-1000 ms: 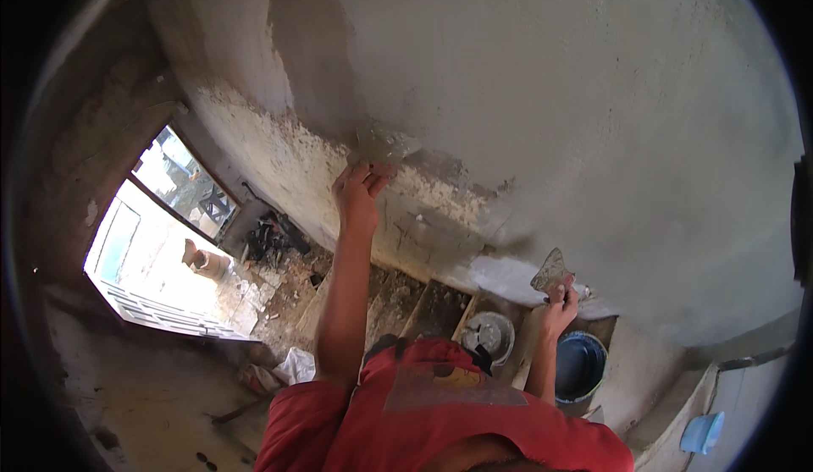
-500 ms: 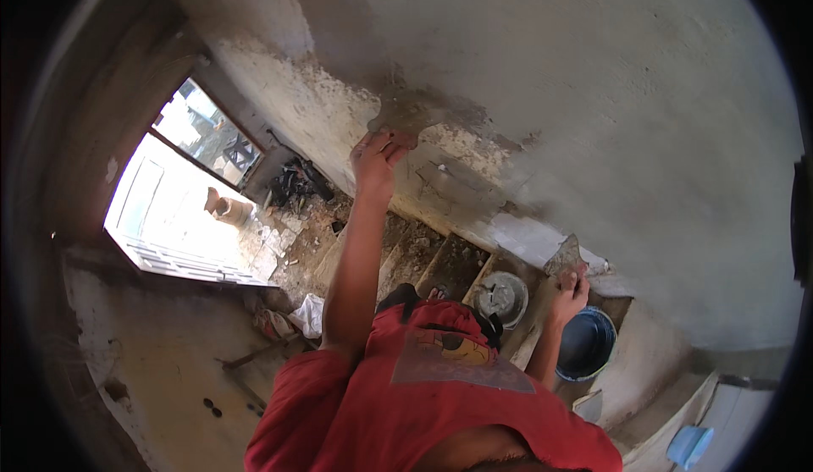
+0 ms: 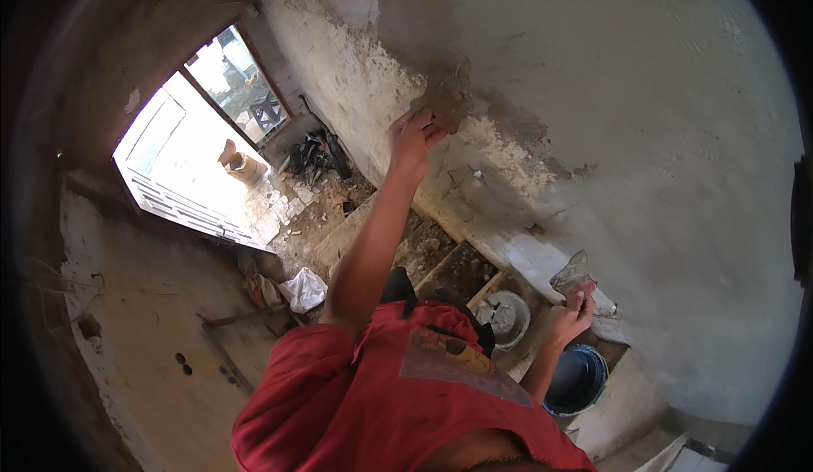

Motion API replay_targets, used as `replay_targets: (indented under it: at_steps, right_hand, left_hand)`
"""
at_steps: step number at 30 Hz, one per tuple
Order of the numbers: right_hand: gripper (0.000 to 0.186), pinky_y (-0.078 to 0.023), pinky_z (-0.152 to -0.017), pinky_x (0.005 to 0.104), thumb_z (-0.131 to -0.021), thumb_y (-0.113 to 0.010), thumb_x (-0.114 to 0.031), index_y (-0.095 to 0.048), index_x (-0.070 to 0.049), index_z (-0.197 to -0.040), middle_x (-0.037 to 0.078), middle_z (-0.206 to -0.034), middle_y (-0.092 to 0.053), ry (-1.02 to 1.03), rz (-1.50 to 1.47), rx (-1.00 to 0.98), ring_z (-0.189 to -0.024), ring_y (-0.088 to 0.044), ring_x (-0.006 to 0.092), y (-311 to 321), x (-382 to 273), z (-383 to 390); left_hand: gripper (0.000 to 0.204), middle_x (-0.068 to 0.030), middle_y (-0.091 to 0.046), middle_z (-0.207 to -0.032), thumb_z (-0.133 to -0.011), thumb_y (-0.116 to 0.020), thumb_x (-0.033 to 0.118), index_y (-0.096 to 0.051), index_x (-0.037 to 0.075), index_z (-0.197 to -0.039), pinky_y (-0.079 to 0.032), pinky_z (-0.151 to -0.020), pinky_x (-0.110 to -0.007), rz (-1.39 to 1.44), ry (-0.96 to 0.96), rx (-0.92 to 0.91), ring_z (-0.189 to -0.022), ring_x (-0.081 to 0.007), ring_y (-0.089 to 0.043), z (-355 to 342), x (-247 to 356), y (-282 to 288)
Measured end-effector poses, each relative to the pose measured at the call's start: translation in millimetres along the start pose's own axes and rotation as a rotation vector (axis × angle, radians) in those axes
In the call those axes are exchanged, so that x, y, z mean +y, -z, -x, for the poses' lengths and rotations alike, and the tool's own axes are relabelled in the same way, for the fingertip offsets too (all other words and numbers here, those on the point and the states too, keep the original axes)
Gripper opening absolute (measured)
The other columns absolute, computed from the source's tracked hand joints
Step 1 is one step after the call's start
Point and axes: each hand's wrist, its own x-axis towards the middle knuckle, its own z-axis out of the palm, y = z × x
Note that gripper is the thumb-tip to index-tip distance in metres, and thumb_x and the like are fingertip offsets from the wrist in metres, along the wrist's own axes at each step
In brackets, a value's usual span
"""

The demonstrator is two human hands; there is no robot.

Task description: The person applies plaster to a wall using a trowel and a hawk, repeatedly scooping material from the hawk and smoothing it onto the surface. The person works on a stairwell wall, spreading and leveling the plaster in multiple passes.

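My left hand (image 3: pixel 411 142) is raised to the wall (image 3: pixel 618 125), its fingers closed on a flat putty knife (image 3: pixel 449 99) whose blade lies against a dark damp patch beside flaking cream paint. My right hand (image 3: pixel 572 324) grips a second putty knife (image 3: pixel 572 269), blade up and smeared with grey material, held lower near a white band on the wall. Beneath it on the stair steps stand a round container with grey mixture (image 3: pixel 508 324) and a dark blue bucket (image 3: pixel 576 379).
The stairs (image 3: pixel 449 277) descend leftward to a debris-strewn floor (image 3: pixel 296 218). A bright doorway (image 3: pixel 161 159) has a broken tan container (image 3: pixel 246 167) beside it. Dark scrap (image 3: pixel 318 154) lies by the wall foot, and a white sack (image 3: pixel 303 290) sits left of the steps.
My left hand and its knife have moved up and to the left along the wall, toward the doorway end. The view has turned, and my right hand still holds its knife low.
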Motion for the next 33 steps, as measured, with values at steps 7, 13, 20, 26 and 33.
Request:
replay_targets:
  at_steps: [7, 13, 20, 26, 33]
  right_hand:
    - [0.029, -0.054, -0.073, 0.0312, -0.107, -0.060, -0.024, -0.065, 0.004, -0.113, 0.009, -0.101, -0.063, 0.109, -0.028, -0.044, -0.088, -0.064, 0.0171, -80, 11, -4]
    - [0.033, -0.054, -0.071, 0.0301, -0.107, -0.059, -0.024, -0.066, 0.002, -0.126, 0.008, -0.108, -0.063, 0.163, -0.114, -0.058, -0.088, -0.063, 0.0156, -214, 59, 16]
    - [0.020, -0.050, -0.066, 0.0337, -0.105, -0.059, -0.015, -0.068, -0.001, -0.115, 0.013, -0.096, -0.063, 0.396, 0.072, -0.163, -0.079, -0.062, 0.0216, -285, -17, -4]
    - [0.017, -0.051, -0.074, 0.0431, -0.098, -0.062, -0.003, -0.067, -0.001, -0.114, 0.019, -0.099, -0.063, 0.774, 0.275, -0.055, -0.085, -0.063, 0.0370, -321, -51, -16]
    - [0.030, -0.055, -0.075, 0.0434, -0.085, -0.065, 0.007, -0.066, -0.002, -0.113, 0.016, -0.104, -0.062, 0.989, 0.460, -0.067, -0.092, -0.063, 0.0350, -340, -76, -7]
  left_hand:
    - [0.016, -0.0148, -0.072, -0.098, -0.101, -0.057, 0.011, -0.066, -0.002, -0.103, -0.058, -0.082, -0.037, -0.017, -0.061, -0.028, -0.091, -0.0269, -0.072, -73, -29, 57]
    - [0.021, -0.0168, -0.073, -0.099, -0.103, -0.054, 0.012, -0.065, -0.004, -0.105, -0.058, -0.082, -0.036, -0.059, -0.083, -0.137, -0.091, -0.0264, -0.072, -140, -79, 111]
    - [0.024, -0.0161, -0.069, -0.106, -0.102, -0.058, 0.011, -0.060, -0.005, -0.120, -0.059, -0.088, -0.038, -0.002, 0.034, -0.073, -0.094, -0.0264, -0.071, -154, -91, 110]
    - [0.028, -0.0153, -0.067, -0.113, -0.102, -0.063, 0.014, -0.060, -0.007, -0.121, -0.059, -0.087, -0.042, 0.095, 0.059, -0.127, -0.103, -0.0274, -0.070, -153, -140, 132]
    - [0.023, -0.0100, -0.067, -0.104, -0.104, -0.060, 0.015, -0.063, -0.004, -0.118, -0.061, -0.083, -0.041, 0.119, 0.170, -0.074, -0.094, -0.0236, -0.070, -124, -190, 111]
